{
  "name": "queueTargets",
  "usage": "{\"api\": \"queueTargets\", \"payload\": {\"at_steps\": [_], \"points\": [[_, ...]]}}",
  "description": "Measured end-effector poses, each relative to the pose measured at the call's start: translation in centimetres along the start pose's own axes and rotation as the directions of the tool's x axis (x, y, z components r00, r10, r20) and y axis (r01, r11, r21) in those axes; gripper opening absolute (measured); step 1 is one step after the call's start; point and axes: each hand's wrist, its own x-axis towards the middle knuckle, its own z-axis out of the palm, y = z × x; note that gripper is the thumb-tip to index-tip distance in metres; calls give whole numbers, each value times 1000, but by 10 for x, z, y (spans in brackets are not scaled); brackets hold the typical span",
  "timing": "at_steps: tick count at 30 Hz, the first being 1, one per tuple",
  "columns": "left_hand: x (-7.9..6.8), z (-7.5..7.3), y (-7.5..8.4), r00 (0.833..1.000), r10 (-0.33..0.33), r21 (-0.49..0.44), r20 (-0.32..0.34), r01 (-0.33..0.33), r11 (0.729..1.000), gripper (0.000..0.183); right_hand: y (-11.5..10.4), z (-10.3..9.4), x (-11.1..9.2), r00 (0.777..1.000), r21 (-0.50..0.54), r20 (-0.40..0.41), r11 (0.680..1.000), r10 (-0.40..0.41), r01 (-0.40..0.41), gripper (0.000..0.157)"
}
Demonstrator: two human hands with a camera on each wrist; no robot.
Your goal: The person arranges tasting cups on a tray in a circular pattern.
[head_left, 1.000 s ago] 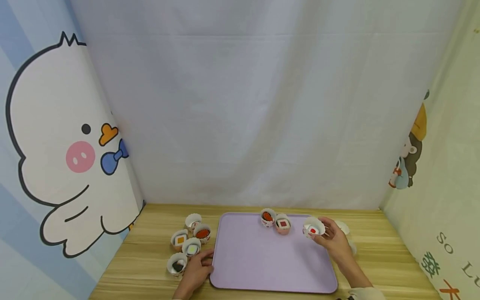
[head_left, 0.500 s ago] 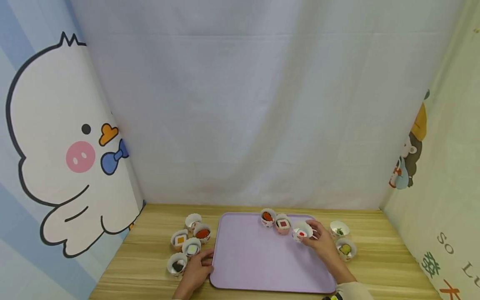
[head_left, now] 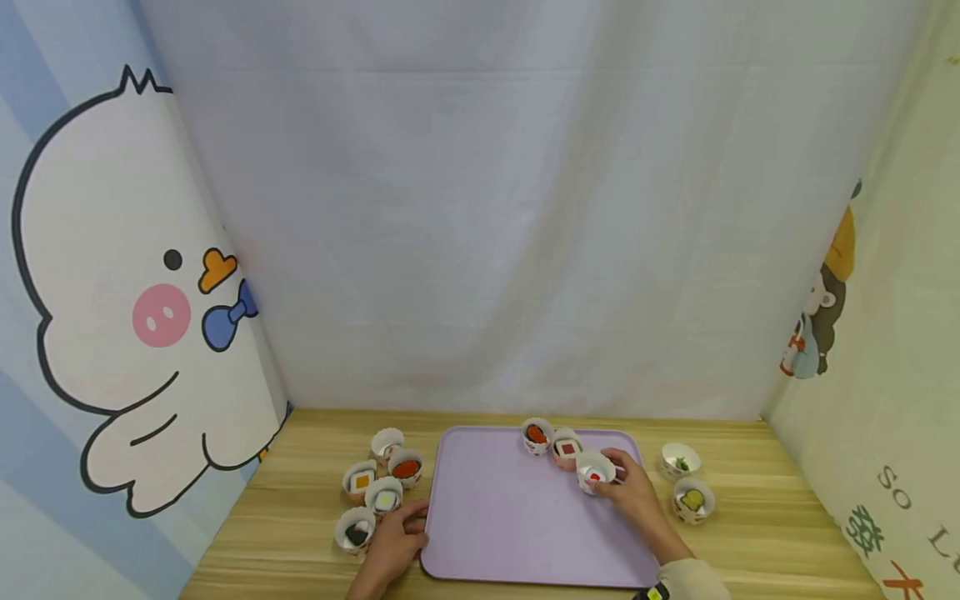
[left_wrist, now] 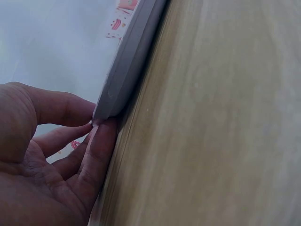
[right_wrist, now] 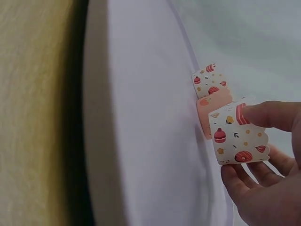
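Paper cup (head_left: 596,473) shifted left, white, scalloped, red-printed, right grip (head_left: 633,493) pinching it, left grip (head_left: 396,542) pinching tray (head_left: 525,533)

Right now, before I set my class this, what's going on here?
A person's right hand grips a white patterned cup with a red-topped piece inside, over the purple tray; whether the cup rests there is unclear. The left hand touches the tray's left edge. A pink cup and another white cup stand near the far edge. Five more cups stand on the wooden table left of the tray, two others on the right.
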Motion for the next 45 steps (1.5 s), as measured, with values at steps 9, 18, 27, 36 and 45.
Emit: {"api": "queueTargets", "payload": {"at_steps": [9,18,27,36,45], "points": [[1,0,4,1000,16,-14,5,-16,1000,57,-2,3,5,1000,-32,-10,999,12,-12,63],[0,1,4,1000,10,-28,8,-10,1000,57,-2,3,6,999,6,-18,999,41,-41,62],[-2,2,6,1000,0,-29,6,0,1000,57,2,1,7,1000,-46,0,999,27,-27,67],[-3,1,5,1000,-18,-40,0,18,999,58,5,1,3,1000,-39,22,999,7,-6,76],[-1,1,1,1000,-22,-30,2,22,999,57,-13,-12,-9,999,-43,34,999,-24,26,74]]}}
